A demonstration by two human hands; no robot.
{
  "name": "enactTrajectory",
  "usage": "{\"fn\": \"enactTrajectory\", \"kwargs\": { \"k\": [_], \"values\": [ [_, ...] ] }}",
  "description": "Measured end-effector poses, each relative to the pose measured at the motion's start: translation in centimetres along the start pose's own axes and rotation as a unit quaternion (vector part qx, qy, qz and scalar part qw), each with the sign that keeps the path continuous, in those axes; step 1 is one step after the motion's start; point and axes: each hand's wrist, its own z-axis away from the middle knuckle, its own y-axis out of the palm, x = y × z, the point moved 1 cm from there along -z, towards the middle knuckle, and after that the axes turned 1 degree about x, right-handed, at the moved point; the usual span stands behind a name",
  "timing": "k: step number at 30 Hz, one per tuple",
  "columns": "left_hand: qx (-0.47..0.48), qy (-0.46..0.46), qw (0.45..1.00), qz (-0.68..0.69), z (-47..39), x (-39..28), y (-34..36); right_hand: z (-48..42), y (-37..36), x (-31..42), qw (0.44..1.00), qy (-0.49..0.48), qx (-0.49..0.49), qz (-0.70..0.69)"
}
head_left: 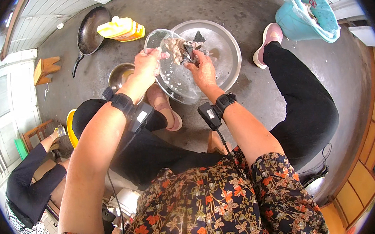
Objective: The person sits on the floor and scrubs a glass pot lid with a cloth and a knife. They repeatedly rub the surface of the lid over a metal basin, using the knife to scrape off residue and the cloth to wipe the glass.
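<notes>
My left hand (150, 63) grips the rim of a clear, soapy lid or shallow dish (179, 84), tilted over the left part of a wide metal basin (235, 53). Suds and drops cover its surface. In my right hand (201, 68) is a crumpled, patterned cloth (176, 48) with brown and dark parts, held at the clear piece and above the basin. Whitish water (215, 35) lies in the basin. Left of it, partly behind my left forearm, stands a smaller metal bowl (118, 73) with some liquid inside.
A yellow detergent jug (124, 29) and a black frying pan (91, 32) are at the upper left, near a small wooden stool (45, 70). A lined turquoise bucket (295, 22) stands at the upper right, beside my shoe (272, 36). Another person (30, 182) sits at the far left.
</notes>
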Motion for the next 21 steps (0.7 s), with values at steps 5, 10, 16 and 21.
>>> {"fn": "enactTrajectory", "kwargs": {
  "k": [5, 10, 16, 21],
  "values": [
    [-0.006, -0.006, 1.000, 0.010, 0.0, 0.2, -0.3, 1.1, 0.7, -3.7, 0.987, 0.031, 0.106, -0.120],
    [-0.004, -0.016, 1.000, 0.008, 0.4, 0.3, -1.2, 0.6, -4.4, 0.1, 0.902, 0.162, 0.097, -0.389],
    [0.007, -0.016, 1.000, 0.009, 0.4, 0.2, -1.1, -2.3, -9.2, -2.1, 0.843, 0.125, 0.027, -0.522],
    [-0.001, -0.017, 1.000, 0.010, 0.1, 0.2, -1.0, -1.3, -7.1, -5.6, 0.915, 0.222, 0.068, -0.331]
  ]
}}
